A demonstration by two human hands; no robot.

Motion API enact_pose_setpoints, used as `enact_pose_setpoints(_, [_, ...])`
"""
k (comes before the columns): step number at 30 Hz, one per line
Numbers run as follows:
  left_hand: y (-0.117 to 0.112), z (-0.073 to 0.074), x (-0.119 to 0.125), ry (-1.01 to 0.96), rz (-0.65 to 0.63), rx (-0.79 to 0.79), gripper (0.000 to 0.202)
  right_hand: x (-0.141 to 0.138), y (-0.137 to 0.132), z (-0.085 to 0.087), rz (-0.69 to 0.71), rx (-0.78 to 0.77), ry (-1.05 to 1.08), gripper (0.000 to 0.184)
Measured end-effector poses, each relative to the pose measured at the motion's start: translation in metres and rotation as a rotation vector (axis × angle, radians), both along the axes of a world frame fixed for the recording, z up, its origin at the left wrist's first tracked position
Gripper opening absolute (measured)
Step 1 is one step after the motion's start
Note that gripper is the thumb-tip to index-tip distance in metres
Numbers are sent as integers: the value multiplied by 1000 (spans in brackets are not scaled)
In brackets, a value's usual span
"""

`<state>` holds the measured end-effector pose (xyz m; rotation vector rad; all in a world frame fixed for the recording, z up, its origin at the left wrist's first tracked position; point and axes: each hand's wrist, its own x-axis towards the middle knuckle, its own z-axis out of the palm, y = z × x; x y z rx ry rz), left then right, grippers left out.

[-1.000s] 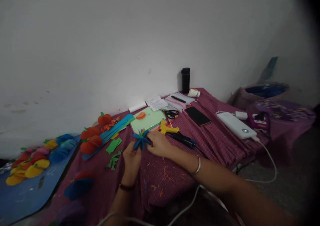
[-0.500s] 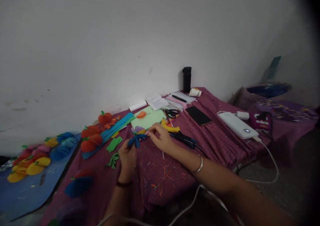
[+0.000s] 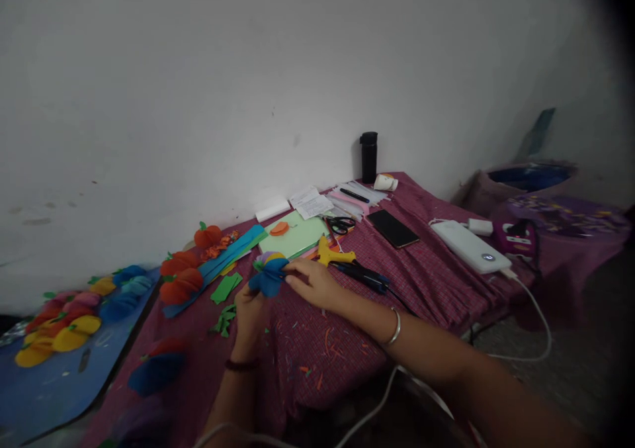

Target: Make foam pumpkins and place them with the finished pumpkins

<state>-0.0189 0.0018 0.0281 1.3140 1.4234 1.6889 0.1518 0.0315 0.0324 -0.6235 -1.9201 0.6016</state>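
Note:
Above the near part of the table I hold a multicoloured paper pumpkin [image 3: 269,278], mostly blue, with purple and yellow at its top. My left hand [image 3: 249,310] is closed around its lower left side. From the right, the thumb and fingers of my right hand [image 3: 313,285] pinch the edge of a blue section. A yellow glue gun [image 3: 331,253] lies just beyond my right hand. Green paper strips [image 3: 226,288] and curled green paper pieces [image 3: 225,320] lie left of my left hand. Part of the pumpkin's underside is hidden by my fingers.
Orange paper pumpkins [image 3: 182,285] stand at the left beside blue paper strips [image 3: 233,251]. Scissors [image 3: 339,224], a phone [image 3: 393,228], a black bottle [image 3: 368,158] and a white power bank [image 3: 471,246] occupy the back and right. More paper pumpkins [image 3: 77,331] rest on a blue board [image 3: 44,402].
The pumpkin has turned, so its blue sections now bunch together toward me instead of fanning out. My right hand has moved slightly down and left onto its edge.

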Motion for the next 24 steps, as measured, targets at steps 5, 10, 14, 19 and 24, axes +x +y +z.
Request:
enact_pose_setpoints(5, [1, -8, -5, 12, -113, -21, 16, 1, 3, 0, 15, -24, 21, 22])
enact_pose_setpoints(10, [2, -10, -7, 122, -167, 8, 11, -1, 6, -3, -9, -42, -12, 16])
enact_pose_setpoints(14, [-2, -7, -2, 187, -190, 34, 8, -3, 9, -7, -79, 2, -94, 12])
enact_pose_setpoints(19, [-6, -3, 7, 191, -134, 11, 14, -5, 9, -9, -126, -13, -155, 9])
enact_pose_setpoints(24, [-9, 0, 11, 180, -155, 21, 18, -7, 8, -11, -147, -17, -170, 13])
